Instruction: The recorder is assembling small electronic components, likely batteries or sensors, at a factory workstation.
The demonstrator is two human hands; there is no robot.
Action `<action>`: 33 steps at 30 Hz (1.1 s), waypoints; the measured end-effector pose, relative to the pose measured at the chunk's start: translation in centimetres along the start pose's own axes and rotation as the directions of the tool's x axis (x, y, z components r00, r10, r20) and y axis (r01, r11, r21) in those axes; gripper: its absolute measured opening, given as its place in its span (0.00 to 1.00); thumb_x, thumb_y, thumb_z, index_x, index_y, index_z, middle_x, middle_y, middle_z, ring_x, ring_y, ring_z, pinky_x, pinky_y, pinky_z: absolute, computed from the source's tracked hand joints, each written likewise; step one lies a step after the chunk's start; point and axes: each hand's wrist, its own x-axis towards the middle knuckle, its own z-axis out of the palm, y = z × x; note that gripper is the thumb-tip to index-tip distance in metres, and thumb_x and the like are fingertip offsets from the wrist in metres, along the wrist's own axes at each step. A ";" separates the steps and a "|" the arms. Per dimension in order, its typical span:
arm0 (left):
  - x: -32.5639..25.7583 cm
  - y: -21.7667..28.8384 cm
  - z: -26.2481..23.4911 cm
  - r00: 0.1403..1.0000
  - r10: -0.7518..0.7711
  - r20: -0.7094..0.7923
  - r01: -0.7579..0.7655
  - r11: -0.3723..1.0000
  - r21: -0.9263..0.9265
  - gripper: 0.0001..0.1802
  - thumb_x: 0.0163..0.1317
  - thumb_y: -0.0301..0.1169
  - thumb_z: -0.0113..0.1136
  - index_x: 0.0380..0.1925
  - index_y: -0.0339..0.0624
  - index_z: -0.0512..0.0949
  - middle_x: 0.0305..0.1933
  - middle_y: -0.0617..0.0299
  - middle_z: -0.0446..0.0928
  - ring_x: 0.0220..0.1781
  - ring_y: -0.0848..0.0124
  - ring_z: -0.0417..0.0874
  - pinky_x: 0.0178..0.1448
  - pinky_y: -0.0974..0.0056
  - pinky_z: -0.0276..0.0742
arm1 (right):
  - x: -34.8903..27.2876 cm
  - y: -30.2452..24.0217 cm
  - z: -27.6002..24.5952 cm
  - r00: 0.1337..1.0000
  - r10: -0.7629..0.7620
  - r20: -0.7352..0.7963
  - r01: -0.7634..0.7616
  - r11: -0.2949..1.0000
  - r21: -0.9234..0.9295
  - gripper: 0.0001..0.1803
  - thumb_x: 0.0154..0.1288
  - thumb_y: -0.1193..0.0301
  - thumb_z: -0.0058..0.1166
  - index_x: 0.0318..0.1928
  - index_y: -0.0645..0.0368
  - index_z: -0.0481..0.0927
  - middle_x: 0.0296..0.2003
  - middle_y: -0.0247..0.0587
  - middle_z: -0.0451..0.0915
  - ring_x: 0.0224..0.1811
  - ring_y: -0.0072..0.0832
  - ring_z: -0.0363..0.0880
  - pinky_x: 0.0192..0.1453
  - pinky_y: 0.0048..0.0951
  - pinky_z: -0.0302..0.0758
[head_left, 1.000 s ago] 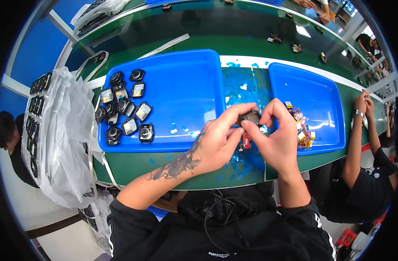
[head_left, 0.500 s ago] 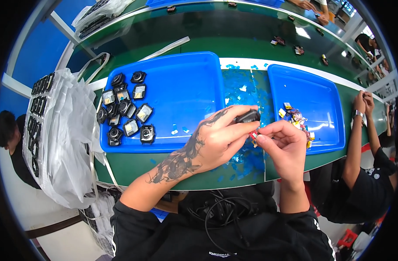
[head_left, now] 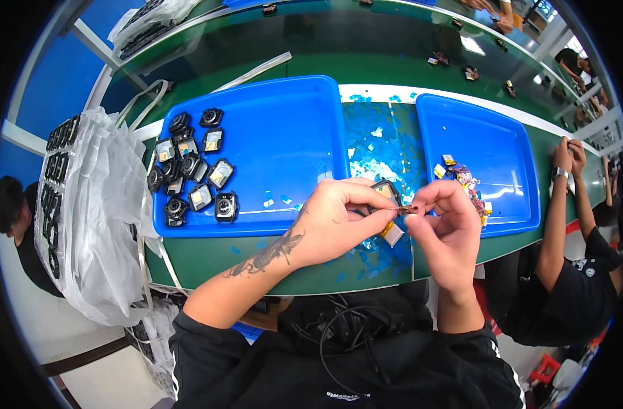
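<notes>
Above grn bench (head_left: 209,255), L hand (head_left: 342,217) & R hand (head_left: 451,235), fingers curled, pinch 1 sm dark part (head_left: 407,210).

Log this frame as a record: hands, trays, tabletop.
Left hand: pinches a small dark-red part; black watch case by its fingers
Right hand: pinches the same part
Below fingertips: silver block, possibly a battery
Left blue tray: black watch cases grouped at its left side
Right blue tray: pile of small parts on its left side
Green tabletop: blue film-like scraps between the trays
</notes>
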 end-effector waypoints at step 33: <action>-0.3 1.8 -1.4 0.987 0.092 -0.130 -0.092 0.996 0.006 0.33 0.63 0.24 0.60 0.68 0.45 0.62 0.64 0.48 0.71 0.51 0.66 0.82 0.51 0.63 0.78 | 6.8 -1.0 -0.4 0.969 0.044 0.243 0.066 0.903 -0.425 0.21 0.56 0.84 0.62 0.51 0.61 0.73 0.36 0.38 0.82 0.39 0.20 0.80 0.36 0.18 0.78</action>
